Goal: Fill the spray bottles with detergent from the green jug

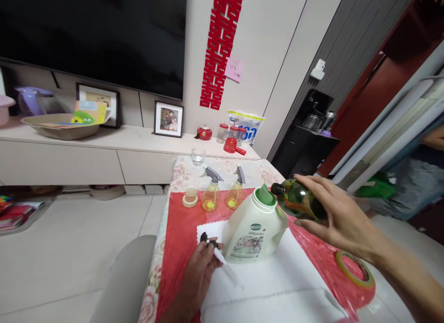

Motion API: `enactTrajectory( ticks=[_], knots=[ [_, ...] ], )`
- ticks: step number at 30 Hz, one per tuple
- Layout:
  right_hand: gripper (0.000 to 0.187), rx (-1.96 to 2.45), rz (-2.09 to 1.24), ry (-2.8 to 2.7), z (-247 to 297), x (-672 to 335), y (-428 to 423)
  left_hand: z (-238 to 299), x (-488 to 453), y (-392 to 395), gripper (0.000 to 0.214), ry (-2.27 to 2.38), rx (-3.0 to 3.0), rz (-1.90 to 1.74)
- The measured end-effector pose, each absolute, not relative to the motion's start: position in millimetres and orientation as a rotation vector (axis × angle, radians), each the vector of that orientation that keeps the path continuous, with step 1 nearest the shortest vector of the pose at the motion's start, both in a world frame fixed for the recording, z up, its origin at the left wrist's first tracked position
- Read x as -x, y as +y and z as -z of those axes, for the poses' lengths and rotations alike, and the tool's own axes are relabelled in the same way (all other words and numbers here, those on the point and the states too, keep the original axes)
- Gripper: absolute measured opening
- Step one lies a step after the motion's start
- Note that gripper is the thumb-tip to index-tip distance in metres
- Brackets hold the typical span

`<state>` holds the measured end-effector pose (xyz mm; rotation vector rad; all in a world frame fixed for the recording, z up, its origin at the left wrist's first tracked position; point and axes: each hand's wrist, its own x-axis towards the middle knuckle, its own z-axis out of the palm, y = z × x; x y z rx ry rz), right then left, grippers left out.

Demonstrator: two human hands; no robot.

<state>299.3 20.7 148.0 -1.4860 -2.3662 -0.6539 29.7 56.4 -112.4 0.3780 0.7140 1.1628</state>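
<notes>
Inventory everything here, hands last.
Table: 1, red-and-floral, centre
Jug: 1, pale green, on white cloth
Bottle: 1, dark green, beside jug's mouth
Pump: 1, black-white, by jug
Spray bottles: 2, amber, table
Cap: 1, cream, table
Glass cup: 1, clear, table
Tape roll: 1, yellowish, table
Television: 1, black, wall
Paper strip: 1, red, wall
Note: 1, pink, wall
Photo frames: 2, black, cabinet
Tray: 1, brown, cabinet
Lidded pot: 1, red, cabinet
Jars: 3, red-lidded, cabinet
Scoop: 1, red, cabinet
Bag: 1, white-blue, cabinet
Coffee maker: 1, black, right
Other person: 1, right edge
Left hand: 1, holding pump
Right hand: 1, holding bottle
</notes>
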Motion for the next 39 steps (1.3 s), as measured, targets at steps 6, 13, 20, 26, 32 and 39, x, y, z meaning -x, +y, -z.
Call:
enactTrajectory(
  ticks=[6,13,20,26,32,39],
  knots=[
    [0.074,1.487,0.727,-2.458,-160.0,-295.3,23.7,110.4,-29.9,56.4,0.047,0.73,-0.407,-1.169],
    [0.066,1.436,0.83,-2.548,-172.5,-287.7,27.4,107.7,-29.7,56.4,0.049,0.736,-0.406,-1.158],
    [0.065,1.455,0.874,-2.617,-177.3,-288.3,32.5,108.4,-30.4,55.9,0.049,0.727,-0.394,-1.16],
    [0.069,1.453,0.906,-2.661,-182.9,-285.6,35.9,108.2,-30.7,55.9,0.052,0.738,-0.408,-1.151],
    [0.068,1.459,0.958,-2.7,-189.1,-279.1,36.4,114.7,-29.8,57.4,0.045,0.73,-0.437,-1.15],
    [0.06,1.394,1.071,-2.739,-195.1,-273.8,37.7,111.3,-29.7,56.1,0.044,0.727,-0.424,-1.145]
  ],
)
